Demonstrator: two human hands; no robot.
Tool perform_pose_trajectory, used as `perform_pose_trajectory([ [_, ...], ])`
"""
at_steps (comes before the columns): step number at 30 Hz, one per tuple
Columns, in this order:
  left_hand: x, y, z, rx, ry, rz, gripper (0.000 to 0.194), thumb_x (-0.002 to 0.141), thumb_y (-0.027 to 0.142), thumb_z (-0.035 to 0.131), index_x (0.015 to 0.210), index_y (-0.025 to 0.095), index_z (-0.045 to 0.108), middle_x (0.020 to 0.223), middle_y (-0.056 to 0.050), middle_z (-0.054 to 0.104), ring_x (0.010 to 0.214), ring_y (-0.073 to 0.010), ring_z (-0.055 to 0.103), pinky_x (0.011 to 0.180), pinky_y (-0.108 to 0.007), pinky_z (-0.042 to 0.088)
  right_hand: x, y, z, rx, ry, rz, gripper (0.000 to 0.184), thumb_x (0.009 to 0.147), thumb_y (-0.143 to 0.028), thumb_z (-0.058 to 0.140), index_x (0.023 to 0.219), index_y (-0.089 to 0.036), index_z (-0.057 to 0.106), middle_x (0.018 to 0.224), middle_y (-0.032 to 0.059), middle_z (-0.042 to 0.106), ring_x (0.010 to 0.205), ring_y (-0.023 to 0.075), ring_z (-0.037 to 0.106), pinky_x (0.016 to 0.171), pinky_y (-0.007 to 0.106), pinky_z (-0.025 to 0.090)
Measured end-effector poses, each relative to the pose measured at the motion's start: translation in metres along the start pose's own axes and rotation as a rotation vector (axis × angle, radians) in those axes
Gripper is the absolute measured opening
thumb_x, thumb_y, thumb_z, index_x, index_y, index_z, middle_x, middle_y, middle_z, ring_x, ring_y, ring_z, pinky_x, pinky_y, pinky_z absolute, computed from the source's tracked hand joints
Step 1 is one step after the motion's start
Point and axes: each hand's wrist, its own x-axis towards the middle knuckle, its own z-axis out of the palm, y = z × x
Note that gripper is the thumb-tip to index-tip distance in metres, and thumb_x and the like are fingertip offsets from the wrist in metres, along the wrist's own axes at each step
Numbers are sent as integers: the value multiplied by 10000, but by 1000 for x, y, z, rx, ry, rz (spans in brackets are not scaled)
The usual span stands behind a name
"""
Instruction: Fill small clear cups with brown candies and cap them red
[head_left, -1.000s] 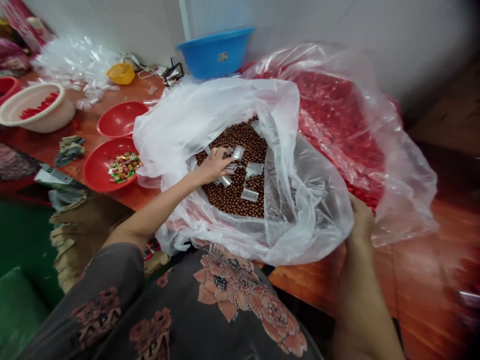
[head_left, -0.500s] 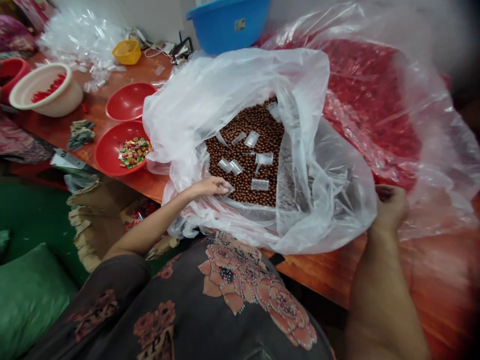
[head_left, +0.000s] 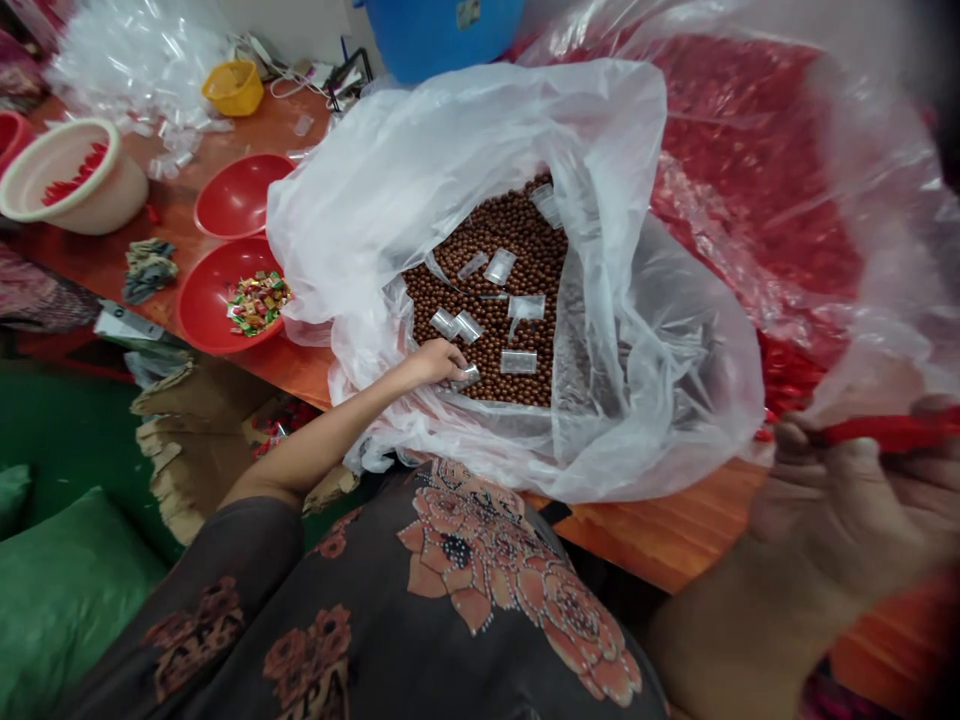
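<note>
My left hand (head_left: 441, 362) is closed on a small clear plastic tube (head_left: 469, 376) at the near left edge of a heap of brown chocolate balls (head_left: 487, 350). The balls fill a large translucent plastic bag (head_left: 457, 130) whose mouth is folded open. Several more clear tubes lie on top of the balls, one clear tube (head_left: 518, 361) just right of my left hand. At the right, my right hand (head_left: 847, 490) pinches a thin, elongated red plastic piece (head_left: 892, 432); blur hides its exact kind. Behind that hand, a clear bag (head_left: 889, 220) holds many red pieces (head_left: 757, 150).
On the left stand a red bowl (head_left: 196, 300) of wrapped sweets, another red bowl (head_left: 240, 195), a white basin (head_left: 124, 185) with red pieces and a yellow basket (head_left: 238, 92). Behind the bag is a blue tub (head_left: 442, 40). A torn cardboard box (head_left: 169, 450) sits below the table edge.
My right hand has come away from beside the bags toward me and to the right, with the red piece now visible in its fingers. My left hand has shifted slightly right with the clear tube.
</note>
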Motion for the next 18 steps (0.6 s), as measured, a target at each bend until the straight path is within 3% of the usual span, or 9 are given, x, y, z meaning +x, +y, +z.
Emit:
perform_pose_trajectory([
  [4,11,5,19,-68,16,65,199,697,117,736,895,105,743,613,21,635,531,-96,563,574,-226,474,-31,-25,32,51,15,197,417,618,-255,763,1014,-186,652,837,-9,621,658,153,667,727,406,560],
  [7,15,6,29,-80,44,137,249,700,121,740,948,98,747,683,4,664,610,-117,589,674,-262,497,-48,-23,47,93,-85,304,386,627,-228,782,978,-185,627,803,-13,654,718,175,699,692,358,575],
  [10,16,5,33,-100,44,202,254,688,115,750,942,124,761,798,-12,708,742,-142,625,815,-297,495,-63,-12,59,91,-186,395,361,637,-223,807,951,-181,634,810,-12,674,692,119,674,630,252,552],
  [15,8,-3,30,-278,18,140,314,687,50,730,996,108,739,799,-13,700,708,-113,610,824,-306,502,-76,3,80,85,-417,514,300,725,-289,768,947,-212,583,1000,17,697,718,104,665,628,250,557],
  [18,-6,-5,24,-460,-9,69,344,720,14,698,1055,91,702,810,-21,691,666,-90,602,764,-294,524,-79,8,92,111,-463,576,279,739,-312,761,927,-211,582,992,22,703,724,94,650,661,248,557],
])
